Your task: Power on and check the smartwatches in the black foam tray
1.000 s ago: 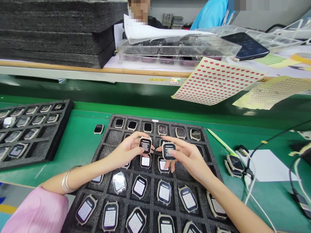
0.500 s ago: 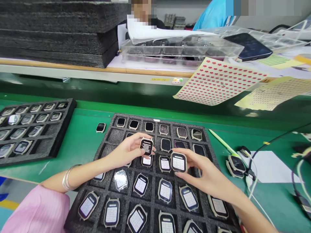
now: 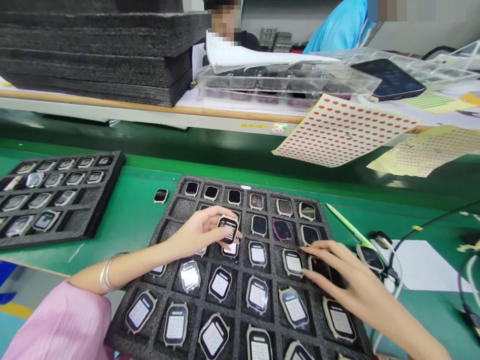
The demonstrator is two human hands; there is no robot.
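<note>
Watch (image 3: 231, 224) gripped, screen part-covered by left hand (image 3: 202, 230); right hand (image 3: 347, 270) spread, part-hiding dark watch (image 3: 319, 266); tray (image 3: 183, 209) cropped

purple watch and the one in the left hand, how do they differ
The purple watch has a purple frame; the held watch, a pale one. The purple watch's screen is dark; the held watch's shows light text. The purple watch lies in the tray; the held watch is in the left hand. Both are rounded rectangles.
</note>
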